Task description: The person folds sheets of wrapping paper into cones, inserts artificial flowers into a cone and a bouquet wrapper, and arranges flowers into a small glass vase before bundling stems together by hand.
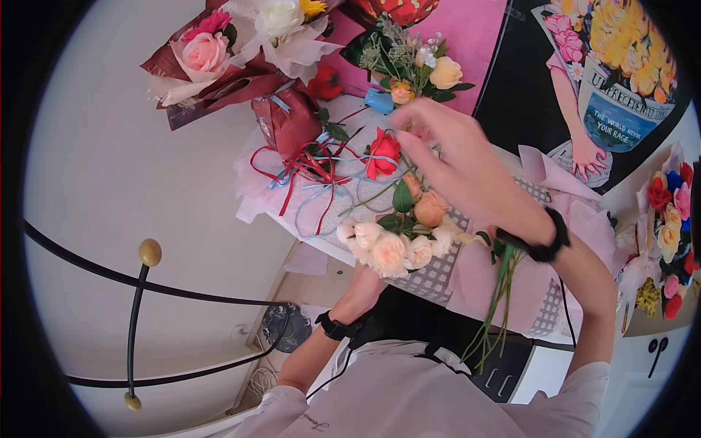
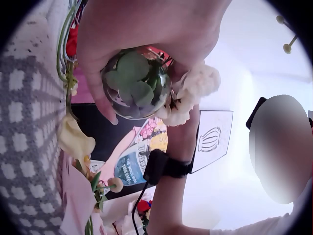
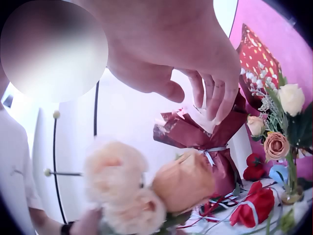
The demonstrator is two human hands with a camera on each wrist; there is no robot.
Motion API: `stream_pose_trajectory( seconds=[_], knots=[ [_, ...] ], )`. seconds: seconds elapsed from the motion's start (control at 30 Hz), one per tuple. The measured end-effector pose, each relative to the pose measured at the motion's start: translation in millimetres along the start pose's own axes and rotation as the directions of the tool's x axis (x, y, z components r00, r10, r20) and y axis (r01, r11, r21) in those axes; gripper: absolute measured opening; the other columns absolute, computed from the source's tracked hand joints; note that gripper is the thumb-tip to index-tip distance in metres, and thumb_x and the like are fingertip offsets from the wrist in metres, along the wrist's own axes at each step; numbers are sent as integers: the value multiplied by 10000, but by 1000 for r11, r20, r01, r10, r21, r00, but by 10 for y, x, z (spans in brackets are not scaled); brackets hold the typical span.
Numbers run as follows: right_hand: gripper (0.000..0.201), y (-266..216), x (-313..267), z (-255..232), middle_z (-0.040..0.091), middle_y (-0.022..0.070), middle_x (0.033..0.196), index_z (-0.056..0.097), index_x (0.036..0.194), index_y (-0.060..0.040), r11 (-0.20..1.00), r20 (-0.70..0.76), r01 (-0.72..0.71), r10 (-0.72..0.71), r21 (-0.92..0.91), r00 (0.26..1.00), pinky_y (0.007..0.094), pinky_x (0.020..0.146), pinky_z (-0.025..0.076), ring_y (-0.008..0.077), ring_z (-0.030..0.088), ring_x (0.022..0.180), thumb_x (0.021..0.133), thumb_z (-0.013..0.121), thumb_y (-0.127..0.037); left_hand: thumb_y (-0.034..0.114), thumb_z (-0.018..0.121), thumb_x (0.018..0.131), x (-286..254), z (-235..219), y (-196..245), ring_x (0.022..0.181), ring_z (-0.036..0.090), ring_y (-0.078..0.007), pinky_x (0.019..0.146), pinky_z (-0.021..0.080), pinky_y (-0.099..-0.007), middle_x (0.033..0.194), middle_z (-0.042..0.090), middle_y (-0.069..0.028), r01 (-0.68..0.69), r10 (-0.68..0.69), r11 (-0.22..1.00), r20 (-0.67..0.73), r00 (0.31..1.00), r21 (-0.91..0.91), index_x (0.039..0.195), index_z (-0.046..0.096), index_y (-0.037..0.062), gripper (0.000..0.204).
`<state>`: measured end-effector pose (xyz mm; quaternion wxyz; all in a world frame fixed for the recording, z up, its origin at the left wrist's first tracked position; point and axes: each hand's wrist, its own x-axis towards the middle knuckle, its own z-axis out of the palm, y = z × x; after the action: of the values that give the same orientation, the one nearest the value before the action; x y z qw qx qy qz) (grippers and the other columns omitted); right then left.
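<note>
My left hand (image 1: 363,292) is at the table's near edge, mostly hidden under a cluster of pale peach flowers (image 1: 389,254). In the left wrist view its fingers curve round a clear, rounded glass vase (image 2: 142,108) with green leaves inside. An orange rose (image 1: 431,208) rises at the back of the cluster. Above and beyond these blooms, my right hand (image 1: 464,164) hangs in the air, slightly blurred. The right wrist view shows its fingers (image 3: 212,93) loosely bent, with nothing held. Near its fingertips lies a red rose (image 1: 382,155) tied with light blue ribbon.
A wrapped bouquet (image 1: 274,120) stands at the back left, beside tangled red and blue ribbons (image 1: 321,175). Behind my right hand is a small flower arrangement (image 1: 420,73). Green stems (image 1: 500,306) overhang the table's front edge, near pink wrapping paper (image 1: 475,281). Another bouquet (image 1: 668,226) is far right.
</note>
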<state>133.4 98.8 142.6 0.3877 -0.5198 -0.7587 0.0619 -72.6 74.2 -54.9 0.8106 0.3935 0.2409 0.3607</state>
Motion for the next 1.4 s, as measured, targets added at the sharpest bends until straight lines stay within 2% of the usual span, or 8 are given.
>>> stream_pose_trajectory(
  seconds=[0.1, 0.17, 0.27, 0.47, 0.8, 1.1, 1.17, 1.4],
  knots=[
    [165, 371, 465, 580, 664, 246, 984, 651, 1016, 58, 856, 25, 194, -207, -480, 978, 448, 820, 579, 389, 684, 957, 895, 627, -52, 101, 629, 1019, -41, -30, 105, 1327, 522, -160, 1120, 438, -337, 1439, 534, -65, 63, -59, 991, -44, 997, 118, 1520, 410, 50, 549],
    [225, 569, 816, 923, 676, 269, 1081, 697, 1026, 37, 726, 199, 175, -53, -665, 979, 452, 790, 603, 386, 695, 1027, 824, 667, -54, 57, 629, 997, -3, -5, 172, 1306, 524, -157, 1107, 439, -326, 1421, 539, -66, 75, -68, 986, -49, 996, 148, 1514, 415, 44, 559],
    [273, 1052, 1375, 1428, 672, 266, 1229, 740, 1080, -8, 762, 358, 128, 143, -635, 923, 488, 742, 620, 370, 677, 1167, 845, 700, -140, -2, 625, 971, 76, 4, 239, 1264, 528, -156, 1083, 441, -311, 1387, 550, -66, 88, -82, 984, -42, 996, 155, 1502, 424, 37, 569],
    [534, 1685, 1760, 2065, 607, 244, 1391, 532, 1416, 0, 470, -57, -348, 529, -811, 847, 513, 712, 624, 352, 707, 1148, 928, 644, -186, 39, 654, 987, 223, -715, -532, 1201, 583, -151, 1030, 488, -306, 1339, 601, -54, 38, -30, 992, -67, 997, 118, 1446, 488, 37, 489],
    [259, 2228, 1843, 2020, 730, 149, 1199, 768, 1172, -118, 486, 8, -230, 438, -843, 899, 494, 711, 623, 321, 701, 1135, 981, 612, -198, 137, 711, 1006, 250, -593, -437, 1095, 621, -111, 921, 540, -284, 1266, 644, -29, 3, -2, 992, -10, 1000, 125, 1386, 557, 46, 420],
    [363, 2017, 1843, 1758, 721, 205, 1203, 690, 1207, -28, 657, -178, -499, 494, -565, 851, 506, 894, 609, 384, 743, 1058, 865, 724, -144, 110, 687, 1017, 239, -628, -489, 1172, 634, -144, 976, 555, -323, 1321, 634, -53, 6, -6, 1000, -9, 1000, -3, 1425, 510, 51, 449],
    [419, 2025, 1932, 1659, 705, 211, 1208, 618, 1247, -11, 685, 79, -686, 719, -243, 690, 499, 831, 631, 349, 773, 914, 876, 766, -139, 100, 676, 1021, 226, -539, -345, 1193, 632, -152, 995, 553, -330, 1349, 625, -61, -4, 4, 1000, 4, 1000, -10, 1439, 497, 50, 458],
    [428, 2226, 1727, 1675, 744, 185, 1053, 627, 1084, 26, 669, 110, -715, 710, 203, 695, 400, 621, 654, 243, 762, 715, 816, 888, -182, 29, 621, 1029, 202, -295, -52, 1289, 602, -189, 1072, 520, -345, 1434, 585, -88, 73, -72, 997, -26, 997, 8, 1509, 426, 55, 518]
  ],
)
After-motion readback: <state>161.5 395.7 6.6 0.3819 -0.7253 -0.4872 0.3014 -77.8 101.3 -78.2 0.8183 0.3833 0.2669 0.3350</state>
